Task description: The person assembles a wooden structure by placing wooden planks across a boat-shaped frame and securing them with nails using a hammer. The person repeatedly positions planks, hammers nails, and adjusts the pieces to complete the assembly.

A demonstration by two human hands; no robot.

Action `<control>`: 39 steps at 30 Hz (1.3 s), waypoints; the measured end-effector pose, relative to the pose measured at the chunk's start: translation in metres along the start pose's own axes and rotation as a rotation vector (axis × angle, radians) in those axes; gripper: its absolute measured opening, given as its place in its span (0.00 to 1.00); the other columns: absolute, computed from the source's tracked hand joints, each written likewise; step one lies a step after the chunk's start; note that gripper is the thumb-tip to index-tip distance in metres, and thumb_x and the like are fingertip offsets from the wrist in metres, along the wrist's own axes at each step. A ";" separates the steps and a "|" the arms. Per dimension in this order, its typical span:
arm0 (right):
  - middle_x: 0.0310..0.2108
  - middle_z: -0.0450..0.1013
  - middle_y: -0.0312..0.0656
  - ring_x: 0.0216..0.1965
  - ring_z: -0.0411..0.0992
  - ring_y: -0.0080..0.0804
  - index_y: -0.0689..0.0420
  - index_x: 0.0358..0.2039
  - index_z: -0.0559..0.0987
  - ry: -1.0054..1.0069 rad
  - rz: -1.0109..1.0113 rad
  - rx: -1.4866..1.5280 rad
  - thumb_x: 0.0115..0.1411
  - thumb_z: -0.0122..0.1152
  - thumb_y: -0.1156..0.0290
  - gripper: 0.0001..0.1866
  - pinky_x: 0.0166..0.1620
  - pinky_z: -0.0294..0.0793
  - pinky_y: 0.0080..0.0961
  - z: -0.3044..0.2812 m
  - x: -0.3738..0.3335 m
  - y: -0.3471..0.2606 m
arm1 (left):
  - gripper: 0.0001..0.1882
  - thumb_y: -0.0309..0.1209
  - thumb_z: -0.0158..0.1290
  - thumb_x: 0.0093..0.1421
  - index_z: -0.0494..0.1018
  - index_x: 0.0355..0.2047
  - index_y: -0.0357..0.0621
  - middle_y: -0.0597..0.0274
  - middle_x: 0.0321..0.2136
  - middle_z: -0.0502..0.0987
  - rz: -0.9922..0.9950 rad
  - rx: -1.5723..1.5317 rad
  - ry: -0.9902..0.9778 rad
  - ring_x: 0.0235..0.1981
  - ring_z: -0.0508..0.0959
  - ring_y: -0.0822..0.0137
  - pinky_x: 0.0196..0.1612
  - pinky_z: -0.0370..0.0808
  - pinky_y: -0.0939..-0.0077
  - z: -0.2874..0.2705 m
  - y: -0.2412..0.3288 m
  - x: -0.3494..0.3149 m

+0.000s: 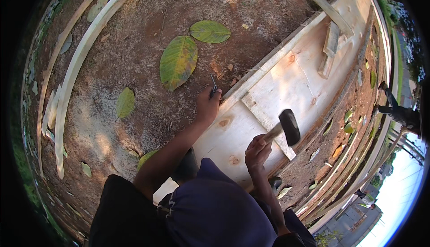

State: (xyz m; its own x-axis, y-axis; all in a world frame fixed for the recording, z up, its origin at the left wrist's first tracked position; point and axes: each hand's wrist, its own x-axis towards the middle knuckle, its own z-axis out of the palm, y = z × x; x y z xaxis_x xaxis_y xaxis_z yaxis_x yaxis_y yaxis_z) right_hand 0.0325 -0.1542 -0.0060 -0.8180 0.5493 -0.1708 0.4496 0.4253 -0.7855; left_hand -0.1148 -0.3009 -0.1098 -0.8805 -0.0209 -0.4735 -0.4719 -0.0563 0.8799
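Observation:
My right hand (258, 154) is closed around the wooden handle of a hammer (290, 128). Its dark metal head is raised over a pale plywood panel (219, 146). At the panel's left edge, my left hand (208, 107) grips a small, dark, thin thing (213, 88) with a slim metal spike sticking up, perhaps a nail; the fingers partly hide it. A narrow wooden strip (268, 124) lies across the panel between the two hands, slanting toward the lower right.
Loose wooden blocks (331, 38) and a long batten (324, 6) rest on the panel's far end. Large green leaves (178, 62) lie on the bare soil to the left, near long curved-looking boards (74, 72). At the right rim stands another person (398, 112).

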 end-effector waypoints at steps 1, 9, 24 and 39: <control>0.16 0.68 0.55 0.17 0.69 0.53 0.64 0.33 0.68 -0.229 0.205 -0.502 0.74 0.43 0.51 0.26 0.22 0.66 0.46 0.016 -0.005 0.017 | 0.13 0.32 0.56 0.65 0.69 0.26 0.38 0.64 0.17 0.67 0.028 -0.026 -0.010 0.21 0.65 0.73 0.26 0.64 0.68 0.000 -0.003 0.002; 0.22 0.72 0.67 0.28 0.74 0.70 0.67 0.34 0.69 -0.243 0.300 -0.486 0.73 0.46 0.57 0.22 0.30 0.71 0.53 0.031 0.008 -0.005 | 0.13 0.30 0.56 0.66 0.69 0.26 0.37 0.67 0.18 0.65 0.016 -0.070 -0.009 0.22 0.62 0.75 0.26 0.62 0.69 -0.004 -0.009 0.004; 0.21 0.70 0.62 0.22 0.70 0.60 0.67 0.33 0.71 -0.306 0.203 -0.397 0.73 0.47 0.57 0.23 0.29 0.67 0.47 0.030 0.050 0.001 | 0.12 0.34 0.61 0.63 0.76 0.27 0.39 0.69 0.20 0.71 -0.161 -0.328 -0.184 0.20 0.67 0.77 0.25 0.65 0.76 -0.003 0.011 0.046; 0.19 0.69 0.37 0.15 0.67 0.21 0.62 0.41 0.75 -0.733 0.146 -0.549 0.70 0.52 0.56 0.18 0.18 0.68 0.24 0.008 0.171 -0.198 | 0.13 0.38 0.59 0.66 0.79 0.36 0.38 0.61 0.24 0.77 -0.257 -0.075 -0.151 0.23 0.70 0.71 0.27 0.67 0.69 0.019 0.007 0.046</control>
State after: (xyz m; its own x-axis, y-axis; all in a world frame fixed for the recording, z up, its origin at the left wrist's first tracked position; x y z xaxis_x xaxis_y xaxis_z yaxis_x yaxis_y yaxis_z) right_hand -0.1995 -0.1499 0.1154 -0.6779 0.1116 -0.7266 0.5200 0.7715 -0.3666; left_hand -0.1592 -0.2835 -0.1244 -0.7324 0.1516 -0.6638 -0.6801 -0.1141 0.7242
